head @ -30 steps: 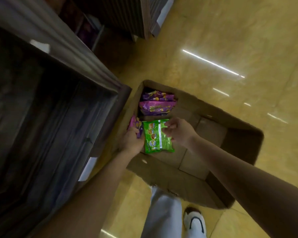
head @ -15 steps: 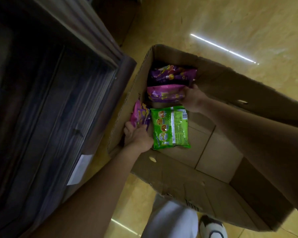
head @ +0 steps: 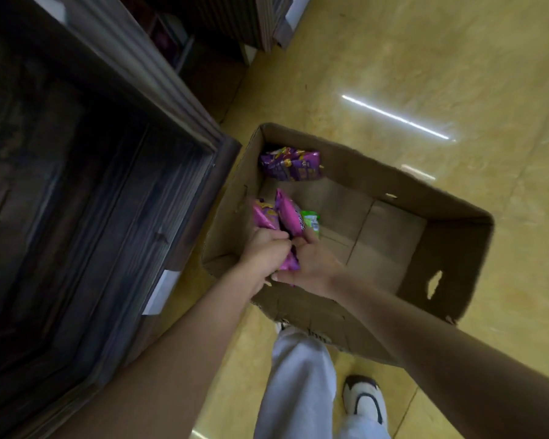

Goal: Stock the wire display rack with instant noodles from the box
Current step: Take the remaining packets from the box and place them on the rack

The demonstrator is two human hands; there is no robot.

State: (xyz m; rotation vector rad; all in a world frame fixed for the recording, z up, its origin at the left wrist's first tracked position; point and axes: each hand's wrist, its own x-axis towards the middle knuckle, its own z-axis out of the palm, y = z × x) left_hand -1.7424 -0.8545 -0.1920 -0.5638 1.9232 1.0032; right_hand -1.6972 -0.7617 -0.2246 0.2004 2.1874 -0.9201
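Reaching into a cardboard box (head: 450, 248) on the floor, a person is gripping pink noodle packets (head: 286, 217) with both hands: left hand (head: 267, 253) and right hand (head: 311, 264) are curling around them. Purple packets (head: 290, 163) are lying in the far corner; a green packet (head: 311, 220) is peeking from behind.

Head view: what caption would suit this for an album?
Both hands gather pink noodle packets from a nearly empty cardboard box.
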